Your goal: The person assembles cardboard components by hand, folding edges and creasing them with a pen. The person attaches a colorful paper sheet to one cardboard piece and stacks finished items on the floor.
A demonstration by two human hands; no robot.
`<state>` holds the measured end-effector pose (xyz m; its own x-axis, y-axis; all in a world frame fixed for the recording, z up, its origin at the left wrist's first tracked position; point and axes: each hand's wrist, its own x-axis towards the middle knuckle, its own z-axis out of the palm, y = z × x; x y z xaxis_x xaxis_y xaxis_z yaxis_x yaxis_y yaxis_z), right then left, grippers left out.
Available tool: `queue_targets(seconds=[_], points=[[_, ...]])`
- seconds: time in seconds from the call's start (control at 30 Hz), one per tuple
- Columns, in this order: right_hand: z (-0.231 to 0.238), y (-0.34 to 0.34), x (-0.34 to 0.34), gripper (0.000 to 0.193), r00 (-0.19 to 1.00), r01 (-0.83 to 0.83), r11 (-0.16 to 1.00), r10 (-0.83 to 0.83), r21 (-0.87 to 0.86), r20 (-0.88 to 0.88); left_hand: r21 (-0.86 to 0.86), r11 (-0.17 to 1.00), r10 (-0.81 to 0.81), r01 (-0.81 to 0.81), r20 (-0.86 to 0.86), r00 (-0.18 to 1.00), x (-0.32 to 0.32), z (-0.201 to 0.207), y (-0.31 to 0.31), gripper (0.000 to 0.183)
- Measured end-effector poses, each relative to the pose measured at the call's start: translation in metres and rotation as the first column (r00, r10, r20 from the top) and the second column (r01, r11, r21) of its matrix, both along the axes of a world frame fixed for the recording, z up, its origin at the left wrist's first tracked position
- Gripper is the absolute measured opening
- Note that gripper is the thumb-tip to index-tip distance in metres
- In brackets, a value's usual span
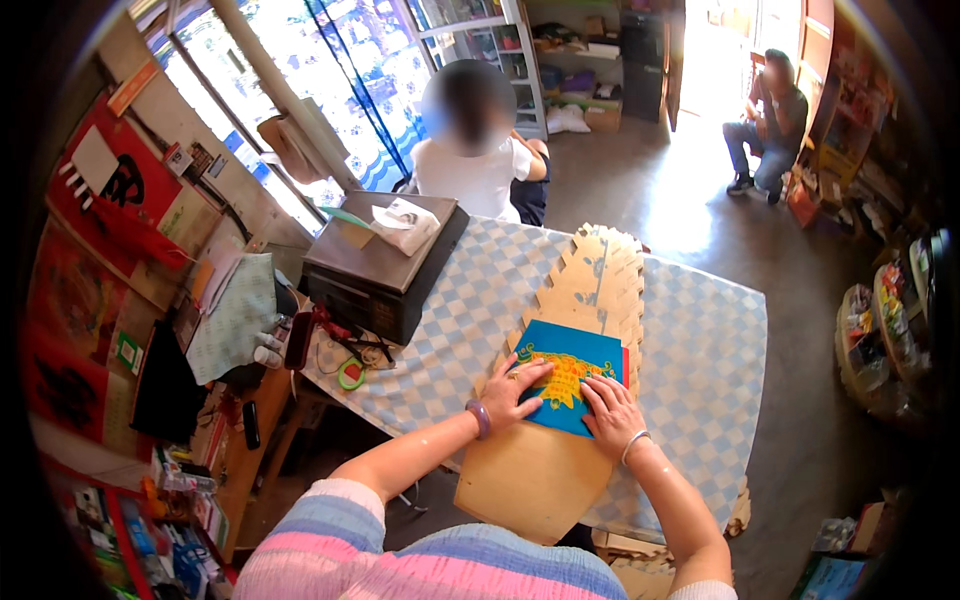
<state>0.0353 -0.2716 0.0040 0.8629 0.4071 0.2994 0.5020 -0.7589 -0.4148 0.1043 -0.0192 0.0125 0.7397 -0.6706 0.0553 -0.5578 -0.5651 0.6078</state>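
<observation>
Blue sheet (565, 376), carried on the tan board (535, 482) by the tabletop's (700, 385) near edge, is touched at opposite sides by the left hand (508, 390) and right hand (614, 416), both spread flat.

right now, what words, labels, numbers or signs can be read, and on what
I won't copy wording or numbers; the marks stand here:
blue card: yellow lettering, too small to read
cardboard: grey print, too small
red banner: large black character
white tag: small dark figures
green sign: too small
</observation>
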Motion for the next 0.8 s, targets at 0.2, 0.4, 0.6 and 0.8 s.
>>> queue_targets(seconds=[0.2,0.4,0.6,0.8], points=[[-0.013,0.016,-0.016,0.064,0.909,0.402,0.915,-0.404,0.047,0.098,-0.542,0.794,0.092,-0.275,-0.341,0.936,0.002,-0.011,0.017,0.053],[-0.033,-0.006,-0.046,0.064,0.742,0.669,0.74,-0.67,0.068,-0.025,-0.189,0.881,0.447,-0.434,0.028,0.894,-0.014,-0.027,0.033,0.055],[-0.03,-0.006,-0.043,0.028,0.674,0.739,0.655,-0.725,0.158,-0.144,-0.269,0.826,0.492,-0.495,-0.083,0.867,-0.014,-0.032,0.035,0.054],[0.009,0.008,-0.037,0.008,0.732,0.618,0.557,-0.665,0.555,-0.149,-0.524,0.618,0.535,-0.586,-0.266,0.802,-0.011,-0.036,0.04,0.05]])
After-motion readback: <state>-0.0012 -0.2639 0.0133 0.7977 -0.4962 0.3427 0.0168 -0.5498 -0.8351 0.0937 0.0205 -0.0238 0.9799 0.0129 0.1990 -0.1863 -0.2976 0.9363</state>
